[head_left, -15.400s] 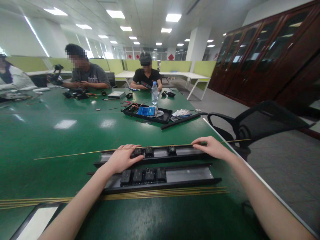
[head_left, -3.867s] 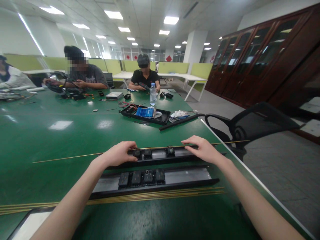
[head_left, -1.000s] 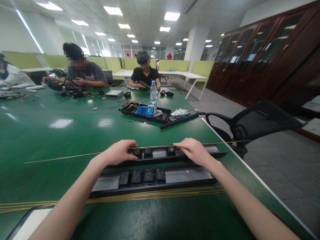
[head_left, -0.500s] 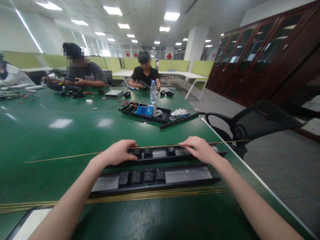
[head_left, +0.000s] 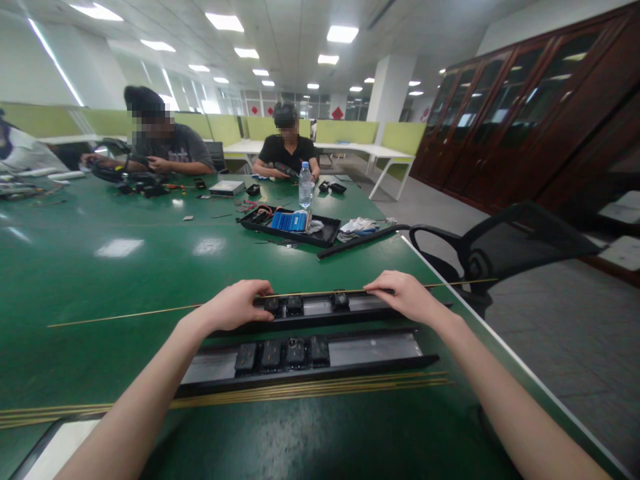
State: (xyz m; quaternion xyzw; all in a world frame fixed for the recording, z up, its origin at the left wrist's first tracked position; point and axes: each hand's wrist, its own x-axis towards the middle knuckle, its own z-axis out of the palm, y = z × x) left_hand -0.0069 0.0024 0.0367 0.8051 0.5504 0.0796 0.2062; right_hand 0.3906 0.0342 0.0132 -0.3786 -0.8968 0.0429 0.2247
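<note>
A thin brass-coloured rod (head_left: 125, 315) runs lengthwise along the far side of a long black channel (head_left: 313, 320), sticking out past both ends. My left hand (head_left: 231, 308) is curled around the channel's left part, fingers at the far edge by the rod and thumb on the near side, beside a black block. My right hand (head_left: 406, 292) pinches the rod farther right, above the channel. Black block (head_left: 341, 301) and two others sit inside this channel. Closer to me lies a second black channel (head_left: 375, 348) holding several black blocks (head_left: 271, 355).
Several brass-coloured rods (head_left: 310, 390) lie along the near channel. Beyond are a black tray (head_left: 327, 233) with a blue finned part (head_left: 290, 221), gloves (head_left: 357, 229), a black strip (head_left: 360, 241) and a bottle (head_left: 305, 187). An office chair (head_left: 525, 233) stands right; two people work across the table.
My right hand has slid slightly to the right along the rod. The left hand keeps its place on the channel, and the view has shifted a little.
</note>
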